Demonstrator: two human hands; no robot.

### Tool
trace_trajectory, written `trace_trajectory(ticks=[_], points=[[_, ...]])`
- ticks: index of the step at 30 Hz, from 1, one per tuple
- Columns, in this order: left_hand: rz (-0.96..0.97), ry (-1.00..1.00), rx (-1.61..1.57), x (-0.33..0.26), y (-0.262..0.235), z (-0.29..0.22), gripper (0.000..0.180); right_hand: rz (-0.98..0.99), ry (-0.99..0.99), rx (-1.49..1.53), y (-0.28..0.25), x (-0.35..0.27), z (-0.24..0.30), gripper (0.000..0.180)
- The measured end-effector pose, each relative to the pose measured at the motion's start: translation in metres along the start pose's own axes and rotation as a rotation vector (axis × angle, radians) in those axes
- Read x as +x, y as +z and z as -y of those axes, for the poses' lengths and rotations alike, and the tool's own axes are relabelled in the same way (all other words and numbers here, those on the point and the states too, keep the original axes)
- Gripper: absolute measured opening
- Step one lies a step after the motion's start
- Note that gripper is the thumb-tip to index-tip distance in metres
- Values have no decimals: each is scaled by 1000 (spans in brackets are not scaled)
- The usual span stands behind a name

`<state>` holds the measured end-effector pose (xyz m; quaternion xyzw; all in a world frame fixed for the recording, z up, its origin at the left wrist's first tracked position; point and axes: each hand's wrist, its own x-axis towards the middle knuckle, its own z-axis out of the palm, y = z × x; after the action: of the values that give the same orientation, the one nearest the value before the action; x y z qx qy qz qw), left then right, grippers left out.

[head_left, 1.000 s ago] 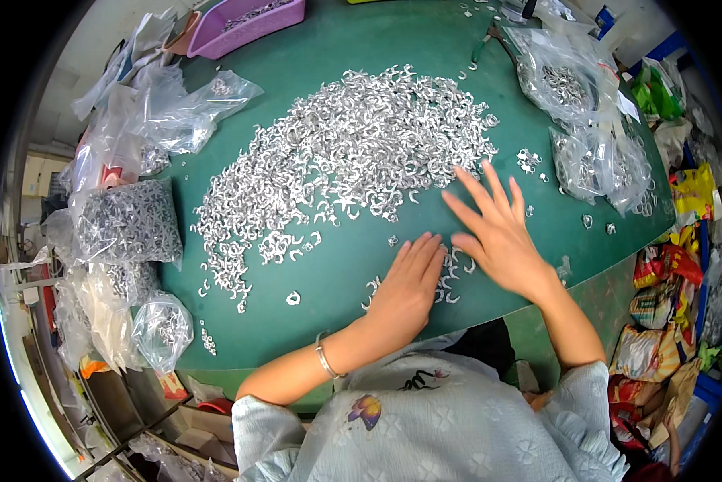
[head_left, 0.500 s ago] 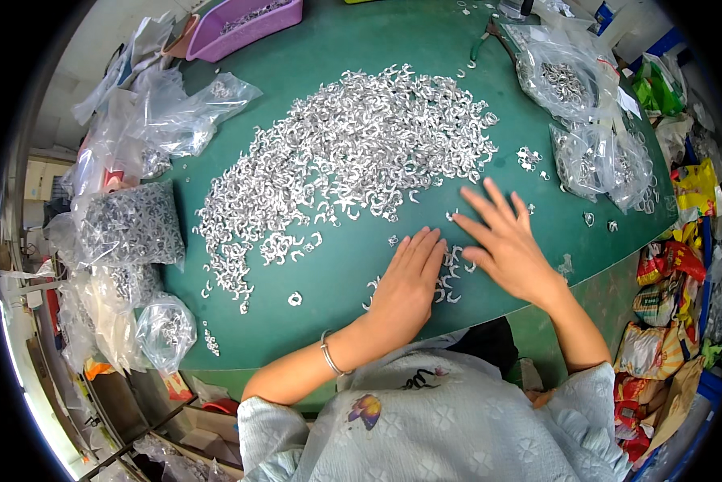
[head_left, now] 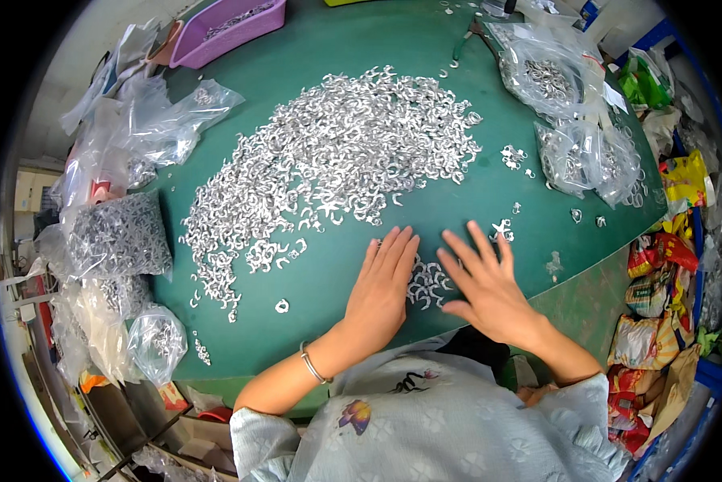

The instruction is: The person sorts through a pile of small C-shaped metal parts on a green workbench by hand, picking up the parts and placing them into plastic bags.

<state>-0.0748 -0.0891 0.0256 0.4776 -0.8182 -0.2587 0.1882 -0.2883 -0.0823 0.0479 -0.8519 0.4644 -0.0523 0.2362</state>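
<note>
A small cluster of silvery C-shaped metal pieces [head_left: 427,283] lies on the green tabletop between my hands. My left hand [head_left: 383,291] rests flat along the left side of this cluster, fingers straight and close together. On the other side, my right hand [head_left: 489,287] has its fingers spread, its thumb near the cluster. A few loose metal bits [head_left: 502,231] lie by the right fingertips. Beyond both hands spreads a large heap of similar metal pieces [head_left: 353,145]. Neither hand grips anything that I can see.
Bags of metal parts [head_left: 120,237] line the left edge. More clear bags [head_left: 574,157] sit at the right, near green-handled pliers [head_left: 464,44]. A purple basket [head_left: 228,36] stands at the far left. A single ring-like piece [head_left: 282,306] lies left of my left hand.
My right hand has come nearer to me, alongside the small cluster. The pieces between my hands now lie closer together. The whole view has shifted slightly.
</note>
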Motion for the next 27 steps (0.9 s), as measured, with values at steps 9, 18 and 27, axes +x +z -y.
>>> trace_trajectory(ticks=[9, 18, 27], points=[[36, -21, 283, -32, -16, 39, 63, -239, 361, -186, -4, -38, -33, 53], [-49, -152, 243, -48, -21, 34, 56, -101, 201, -65, 15, -35, 0, 75], [-218, -258, -167, -74, 17, -2, 57, -24, 145, -85, 44, -22, 17, 93]])
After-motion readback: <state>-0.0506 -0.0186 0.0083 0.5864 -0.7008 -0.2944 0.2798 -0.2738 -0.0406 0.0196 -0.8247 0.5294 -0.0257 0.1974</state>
